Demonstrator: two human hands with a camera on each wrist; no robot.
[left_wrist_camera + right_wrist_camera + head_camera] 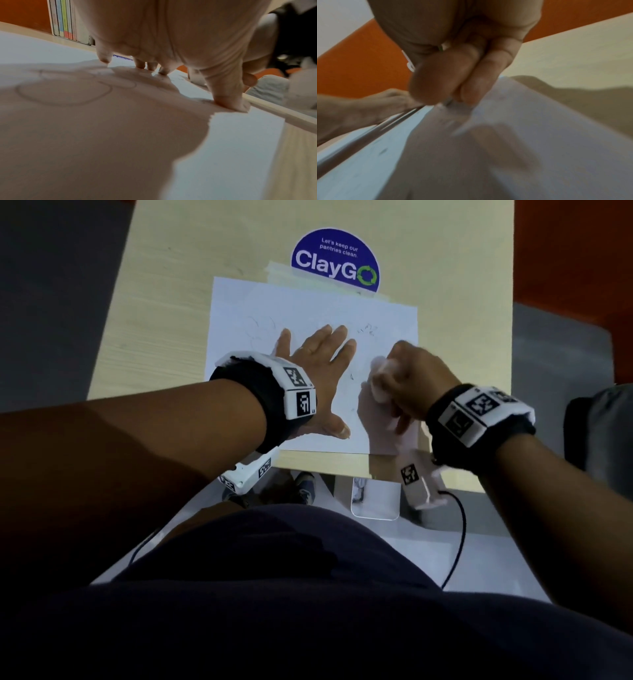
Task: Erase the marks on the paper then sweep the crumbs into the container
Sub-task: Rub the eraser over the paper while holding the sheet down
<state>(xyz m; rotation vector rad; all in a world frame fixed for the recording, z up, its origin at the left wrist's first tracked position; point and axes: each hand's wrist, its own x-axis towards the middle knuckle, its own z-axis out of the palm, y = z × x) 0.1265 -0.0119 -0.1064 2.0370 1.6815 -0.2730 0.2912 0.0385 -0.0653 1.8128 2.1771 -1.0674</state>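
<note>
A white paper (274,299) lies on the wooden table (164,302). It carries faint pencil circles (260,326) at upper left, a scribble (368,330) at upper right and small marks (352,376) in the middle. My left hand (318,361) lies flat on the paper with fingers spread; its fingertips (104,59) and thumb (229,102) press the sheet (240,148). My right hand (404,374) is curled at the paper's right side. It pinches a small white eraser (442,47) against the sheet (539,121), blurred. A clear container (375,518) sits below the table's near edge.
A round blue ClayGo sticker (335,260) and strips of tape (277,270) lie beyond the paper's far edge. A black cable (459,535) hangs at the near right. A grey object (603,422) stands beside the table's right edge.
</note>
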